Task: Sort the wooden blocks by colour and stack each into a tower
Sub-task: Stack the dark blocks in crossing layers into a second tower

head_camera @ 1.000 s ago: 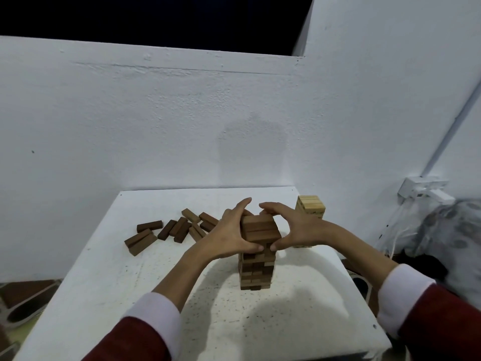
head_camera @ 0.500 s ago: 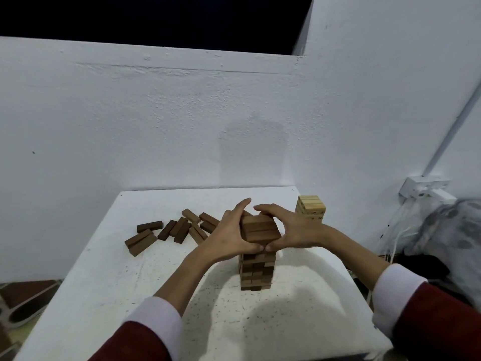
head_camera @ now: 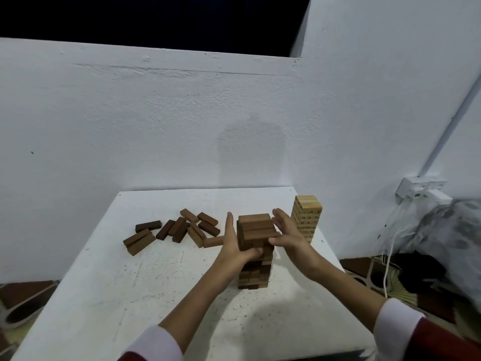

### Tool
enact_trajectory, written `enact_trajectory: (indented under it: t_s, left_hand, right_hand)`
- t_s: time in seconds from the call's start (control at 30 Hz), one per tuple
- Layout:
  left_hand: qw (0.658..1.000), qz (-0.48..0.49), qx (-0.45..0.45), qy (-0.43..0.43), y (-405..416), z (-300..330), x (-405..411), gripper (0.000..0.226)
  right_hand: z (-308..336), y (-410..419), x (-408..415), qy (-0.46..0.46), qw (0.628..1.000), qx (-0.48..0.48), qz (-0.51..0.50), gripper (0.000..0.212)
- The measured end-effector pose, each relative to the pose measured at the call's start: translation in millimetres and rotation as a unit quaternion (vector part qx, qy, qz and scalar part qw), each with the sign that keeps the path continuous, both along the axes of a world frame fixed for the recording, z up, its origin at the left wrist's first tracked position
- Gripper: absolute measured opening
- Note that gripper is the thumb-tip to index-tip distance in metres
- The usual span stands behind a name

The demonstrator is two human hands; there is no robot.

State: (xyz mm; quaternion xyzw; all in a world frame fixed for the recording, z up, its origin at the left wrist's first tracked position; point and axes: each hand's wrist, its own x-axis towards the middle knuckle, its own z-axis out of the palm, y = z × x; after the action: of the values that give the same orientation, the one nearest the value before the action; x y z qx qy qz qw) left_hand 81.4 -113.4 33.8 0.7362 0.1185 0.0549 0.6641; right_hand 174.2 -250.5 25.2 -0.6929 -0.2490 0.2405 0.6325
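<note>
Upright dark tower [head_camera: 253, 252]; scattered dark blocks [head_camera: 179, 230]

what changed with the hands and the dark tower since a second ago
Both hands opened. The left hand and right hand, which had been curled over the top of the dark tower, now have straight fingers flanking its upper blocks, the thumbs near its front. The tower stands where it did. The loose dark blocks and the light tower have not moved.
</note>
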Motion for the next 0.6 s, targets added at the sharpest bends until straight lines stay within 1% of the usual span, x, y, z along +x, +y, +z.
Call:
enact_trajectory:
  t_s: [0.07,0.17,0.23,0.6]
  left_hand:
    - [1.000,0.001,-0.016,-0.002,-1.2,-5.2,1.5,0.096]
    - [1.000,0.001,-0.020,-0.002,-1.0,-11.0,3.2,0.096]
    - [1.000,0.000,-0.025,-0.002,-0.6,-13.0,3.7,0.096]
    - [0.999,-0.012,-0.031,0.004,-0.2,-19.3,8.8,0.092]
  right_hand:
    - [-4.7,3.7,-4.8,0.030,0.999,0.027,0.003,0.107]
    - [-7.6,7.8,-9.9,0.040,0.998,0.038,0.018,0.092]
    - [-8.3,10.4,-11.5,0.060,0.997,0.046,0.013,0.095]
    - [-2.0,12.1,-18.9,0.036,0.998,0.044,-0.030,0.084]
